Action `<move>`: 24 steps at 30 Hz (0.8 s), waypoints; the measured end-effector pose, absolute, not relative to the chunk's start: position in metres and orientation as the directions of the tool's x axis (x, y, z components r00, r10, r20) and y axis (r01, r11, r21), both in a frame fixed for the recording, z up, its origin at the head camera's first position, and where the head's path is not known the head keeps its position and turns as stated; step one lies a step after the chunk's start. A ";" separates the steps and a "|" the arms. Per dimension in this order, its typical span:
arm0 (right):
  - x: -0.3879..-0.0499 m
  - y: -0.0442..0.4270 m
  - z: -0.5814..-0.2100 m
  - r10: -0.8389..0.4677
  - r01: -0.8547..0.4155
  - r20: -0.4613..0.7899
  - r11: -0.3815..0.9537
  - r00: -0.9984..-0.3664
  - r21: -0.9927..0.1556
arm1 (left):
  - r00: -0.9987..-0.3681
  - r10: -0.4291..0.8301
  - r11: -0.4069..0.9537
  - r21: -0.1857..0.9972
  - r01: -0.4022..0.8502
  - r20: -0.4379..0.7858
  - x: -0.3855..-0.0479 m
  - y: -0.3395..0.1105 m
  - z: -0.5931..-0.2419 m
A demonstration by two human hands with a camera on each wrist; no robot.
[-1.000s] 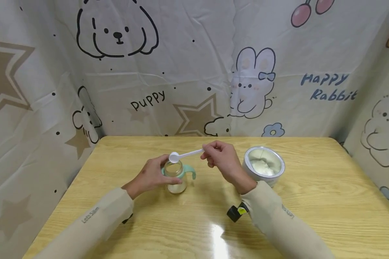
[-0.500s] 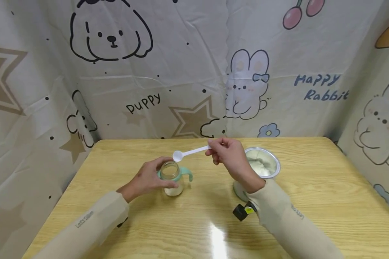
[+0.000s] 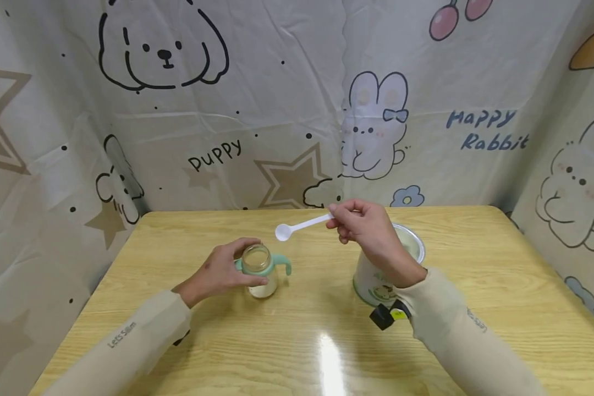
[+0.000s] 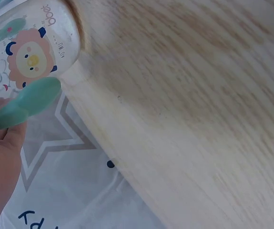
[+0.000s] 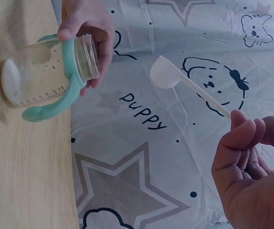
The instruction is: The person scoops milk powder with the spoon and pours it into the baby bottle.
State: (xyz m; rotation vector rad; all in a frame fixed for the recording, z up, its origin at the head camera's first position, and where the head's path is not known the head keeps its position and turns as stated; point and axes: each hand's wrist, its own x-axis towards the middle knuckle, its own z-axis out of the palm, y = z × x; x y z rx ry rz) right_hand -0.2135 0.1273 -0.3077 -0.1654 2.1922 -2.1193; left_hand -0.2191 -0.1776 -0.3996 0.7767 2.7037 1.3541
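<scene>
A clear baby bottle [image 3: 263, 288] with green handles stands uncapped on the table, with white powder at its bottom in the right wrist view. My left hand [image 3: 223, 270] grips it round the neck, thumb in front and fingers behind. A lion-like face is printed on its side [image 4: 32, 59]. My right hand [image 3: 368, 228] pinches the handle end of a white measuring scoop [image 3: 284, 232], held in the air right of and above the bottle's mouth. The scoop's bowl [image 5: 165, 73] points toward the bottle. Behind my right wrist stands an open milk powder can [image 3: 371, 280], partly hidden.
The wooden table [image 3: 297, 341] ends at a back edge against a printed cloth [image 3: 277, 99], which also hangs at both sides. A black wrist camera [image 3: 382, 317] sits under my right sleeve, close to the can.
My right hand has drawn the scoop up and to the right, away from above the bottle's mouth. It now covers more of the can's opening. My left hand keeps its grip on the bottle.
</scene>
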 end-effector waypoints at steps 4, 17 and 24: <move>-0.213 0.133 -0.306 -0.142 -0.012 0.008 0.029 -0.990 -0.999 | -0.876 0.442 0.495 0.761 0.419 0.194 -0.219 -0.178 -0.399; -0.209 0.162 -0.294 -0.153 -0.023 0.018 0.029 -0.988 -0.999 | -0.855 0.473 0.475 0.757 0.449 0.211 -0.225 -0.166 -0.377; -0.206 0.182 -0.288 -0.130 -0.032 0.028 0.031 -0.991 -0.999 | -0.834 0.499 0.466 0.738 0.489 0.238 -0.228 -0.153 -0.363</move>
